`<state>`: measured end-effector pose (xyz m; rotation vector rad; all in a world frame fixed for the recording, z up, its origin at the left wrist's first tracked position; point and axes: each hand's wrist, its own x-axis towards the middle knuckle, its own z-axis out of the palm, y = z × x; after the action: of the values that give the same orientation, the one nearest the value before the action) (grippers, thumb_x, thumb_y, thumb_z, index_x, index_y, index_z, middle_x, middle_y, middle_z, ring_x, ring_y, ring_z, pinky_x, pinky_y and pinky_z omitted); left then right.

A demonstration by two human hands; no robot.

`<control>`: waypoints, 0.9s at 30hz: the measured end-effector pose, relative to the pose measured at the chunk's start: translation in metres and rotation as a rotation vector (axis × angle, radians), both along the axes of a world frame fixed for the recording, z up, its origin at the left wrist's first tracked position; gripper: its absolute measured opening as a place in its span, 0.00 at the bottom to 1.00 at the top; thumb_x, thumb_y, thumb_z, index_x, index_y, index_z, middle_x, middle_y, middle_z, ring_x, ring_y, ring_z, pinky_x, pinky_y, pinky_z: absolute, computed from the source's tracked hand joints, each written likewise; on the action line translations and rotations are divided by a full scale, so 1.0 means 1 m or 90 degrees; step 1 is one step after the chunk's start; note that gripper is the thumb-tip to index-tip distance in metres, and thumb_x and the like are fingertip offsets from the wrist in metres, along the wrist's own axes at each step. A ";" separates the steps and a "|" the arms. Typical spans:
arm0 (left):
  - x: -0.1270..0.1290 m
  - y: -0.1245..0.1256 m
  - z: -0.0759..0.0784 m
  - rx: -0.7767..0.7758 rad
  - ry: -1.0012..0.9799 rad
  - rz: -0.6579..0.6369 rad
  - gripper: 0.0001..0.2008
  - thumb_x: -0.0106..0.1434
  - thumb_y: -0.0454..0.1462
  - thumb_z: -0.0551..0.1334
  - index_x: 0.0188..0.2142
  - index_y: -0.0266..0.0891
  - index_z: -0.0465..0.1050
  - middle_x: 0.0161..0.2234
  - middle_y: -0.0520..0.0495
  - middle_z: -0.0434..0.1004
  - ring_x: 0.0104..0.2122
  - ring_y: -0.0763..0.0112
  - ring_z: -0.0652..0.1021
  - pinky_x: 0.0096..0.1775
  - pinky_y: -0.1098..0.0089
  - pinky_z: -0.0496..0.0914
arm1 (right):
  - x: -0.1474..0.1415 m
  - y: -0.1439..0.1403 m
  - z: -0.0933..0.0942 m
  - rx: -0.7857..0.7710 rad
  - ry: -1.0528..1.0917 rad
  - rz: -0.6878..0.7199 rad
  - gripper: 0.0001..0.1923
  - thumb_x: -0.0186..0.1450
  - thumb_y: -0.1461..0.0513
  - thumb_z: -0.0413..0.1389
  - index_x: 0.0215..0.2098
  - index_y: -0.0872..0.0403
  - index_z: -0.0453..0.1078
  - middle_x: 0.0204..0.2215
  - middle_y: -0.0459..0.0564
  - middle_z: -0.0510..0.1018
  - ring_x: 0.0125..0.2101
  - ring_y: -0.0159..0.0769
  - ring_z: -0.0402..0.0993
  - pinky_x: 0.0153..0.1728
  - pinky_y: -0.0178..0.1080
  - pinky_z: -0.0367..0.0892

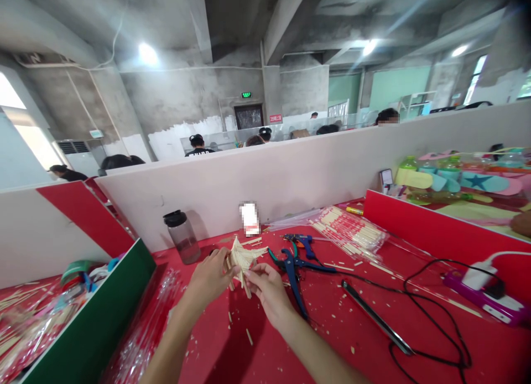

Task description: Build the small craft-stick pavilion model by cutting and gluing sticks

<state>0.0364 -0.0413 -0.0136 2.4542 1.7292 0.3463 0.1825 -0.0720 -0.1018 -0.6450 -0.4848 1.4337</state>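
— What are the two hands doing?

— Both are gripping a small wooden stick model (243, 258), holding it just above the red table (332, 317) near the middle of the scene. The left hand (211, 276) is closing around its left side; the right hand (267, 284) is pinching its lower right edge with the fingers curled in.

— What is lying around them?

— Just to the right, blue-handled pliers (292, 268) are resting on the table, and a blue glue gun (305, 241) is sitting a little farther back. A black cable (435, 312) is looping across the right side toward a purple power strip (485, 301). Packs of wooden sticks (352, 232) are lying far right, against the white partition (290, 174).

— And on the left?

— A dark-lidded bottle (182, 235) is standing far left of the hands, and more wrapped stick packs (149, 328) are lying near left. Small wood offcuts are scattered over the table.
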 end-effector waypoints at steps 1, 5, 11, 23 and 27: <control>0.001 -0.001 0.001 -0.001 0.001 0.002 0.12 0.66 0.43 0.60 0.45 0.39 0.69 0.45 0.40 0.78 0.44 0.57 0.80 0.42 0.66 0.68 | 0.000 0.000 0.000 0.003 0.000 0.002 0.27 0.39 0.57 0.78 0.26 0.54 0.66 0.19 0.41 0.76 0.22 0.29 0.71 0.23 0.31 0.65; 0.002 -0.002 0.003 0.002 -0.002 0.004 0.11 0.67 0.42 0.60 0.45 0.39 0.70 0.46 0.40 0.79 0.44 0.57 0.80 0.42 0.66 0.68 | 0.004 0.002 -0.005 0.013 0.011 -0.002 0.25 0.41 0.58 0.77 0.25 0.53 0.66 0.20 0.41 0.75 0.23 0.29 0.72 0.25 0.32 0.66; -0.005 -0.003 0.008 0.027 -0.060 0.006 0.17 0.67 0.41 0.58 0.54 0.39 0.68 0.46 0.38 0.81 0.47 0.54 0.81 0.44 0.64 0.70 | 0.011 0.002 -0.006 0.034 0.054 -0.015 0.25 0.42 0.59 0.77 0.27 0.53 0.67 0.24 0.42 0.77 0.25 0.28 0.72 0.30 0.32 0.69; 0.003 -0.028 0.039 0.014 -0.128 -0.213 0.11 0.68 0.39 0.57 0.39 0.46 0.80 0.40 0.49 0.84 0.40 0.63 0.81 0.42 0.69 0.72 | 0.007 -0.018 0.027 0.131 0.089 0.038 0.22 0.49 0.61 0.75 0.29 0.52 0.65 0.27 0.40 0.76 0.26 0.28 0.73 0.29 0.31 0.67; 0.007 -0.028 0.038 0.011 -0.163 -0.223 0.11 0.68 0.41 0.57 0.40 0.45 0.79 0.42 0.48 0.84 0.41 0.62 0.80 0.43 0.68 0.72 | 0.005 -0.020 0.029 0.122 0.086 0.027 0.23 0.48 0.61 0.76 0.28 0.52 0.65 0.27 0.40 0.75 0.27 0.28 0.73 0.32 0.32 0.69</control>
<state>0.0430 -0.0697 0.0241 2.5278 1.1775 0.6020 0.1871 -0.0916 -0.0732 -0.3836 -0.5254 1.4399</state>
